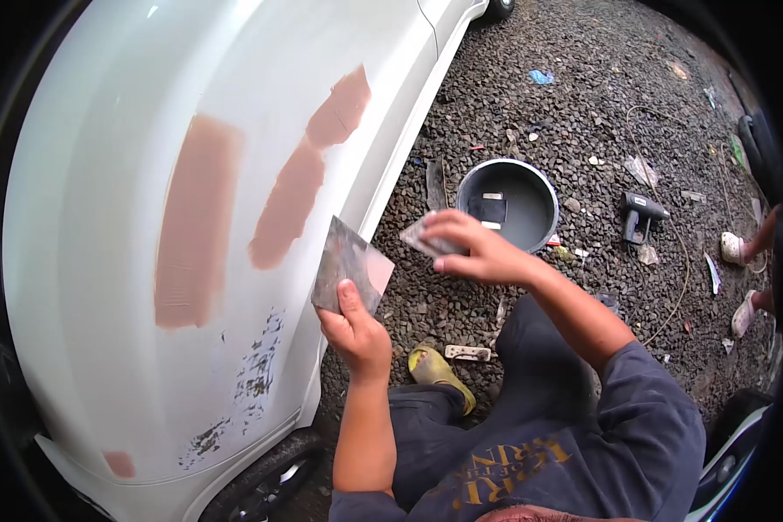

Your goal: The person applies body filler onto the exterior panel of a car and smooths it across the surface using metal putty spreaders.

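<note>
The smeared plate (344, 268) hides most fingers of the left hand (357, 341) from me. The right hand (477, 250) covers part of its flat spreader (423, 237), which looks blurred on my feed. Beyond the left hand, the top of my view cuts off the white car (130, 157); far right of both hands, I get only another person's lower legs (765, 237) and clogs (732, 248). I can't read the tiny label (640, 201) on the heat gun (642, 214).

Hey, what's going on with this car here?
A person beside a white car holds a smeared flat plate in the left hand and a small flat blade in the right hand, with a gap between the two. Pinkish-brown patches mark the car's body. A dark basin sits on the gravel nearby.
</note>
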Action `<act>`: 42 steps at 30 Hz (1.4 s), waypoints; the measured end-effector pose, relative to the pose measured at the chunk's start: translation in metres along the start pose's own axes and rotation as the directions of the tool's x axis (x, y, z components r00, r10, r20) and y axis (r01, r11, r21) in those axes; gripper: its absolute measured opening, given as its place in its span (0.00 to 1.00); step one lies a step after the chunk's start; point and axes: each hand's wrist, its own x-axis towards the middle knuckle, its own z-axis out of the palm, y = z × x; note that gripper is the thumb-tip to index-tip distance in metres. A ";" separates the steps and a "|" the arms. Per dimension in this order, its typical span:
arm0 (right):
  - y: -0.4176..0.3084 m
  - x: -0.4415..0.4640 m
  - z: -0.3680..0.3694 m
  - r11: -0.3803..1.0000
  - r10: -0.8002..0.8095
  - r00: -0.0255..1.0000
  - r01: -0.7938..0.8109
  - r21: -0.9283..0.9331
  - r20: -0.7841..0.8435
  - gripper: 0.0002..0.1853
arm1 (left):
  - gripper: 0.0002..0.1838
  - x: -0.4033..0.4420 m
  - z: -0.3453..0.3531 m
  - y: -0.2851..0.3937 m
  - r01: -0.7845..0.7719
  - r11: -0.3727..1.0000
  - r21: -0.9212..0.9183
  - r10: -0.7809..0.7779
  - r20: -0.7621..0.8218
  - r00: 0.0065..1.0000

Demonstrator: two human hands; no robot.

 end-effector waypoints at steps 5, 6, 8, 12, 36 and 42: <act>0.020 0.117 -0.049 0.963 -0.155 0.945 0.081 -0.256 -0.288 0.32 | 0.20 -0.016 -0.014 -0.010 0.009 0.991 0.131 -0.007 -0.016 1.000; 0.027 0.141 -0.055 0.898 -0.314 0.906 0.187 -0.397 -0.284 0.31 | 0.20 -0.018 -0.019 -0.011 0.021 0.987 0.157 -0.019 -0.011 1.000; 0.036 0.177 -0.060 0.837 -0.447 0.843 0.276 -0.473 -0.299 0.29 | 0.21 -0.020 -0.029 -0.019 0.026 0.975 0.219 -0.025 -0.008 1.000; 0.046 0.214 -0.067 0.744 -0.560 0.775 0.314 -0.590 -0.293 0.26 | 0.20 -0.021 -0.043 -0.020 0.137 0.979 0.153 -0.131 -0.043 0.990; 0.051 0.196 -0.065 0.704 -0.526 0.829 0.300 -0.643 -0.188 0.28 | 0.21 -0.027 -0.046 -0.019 0.145 0.973 0.178 -0.155 0.046 0.987; 0.030 0.215 -0.057 0.747 -0.513 0.813 0.266 -0.609 -0.274 0.29 | 0.21 -0.029 -0.048 -0.016 0.153 0.961 0.231 -0.169 0.051 0.984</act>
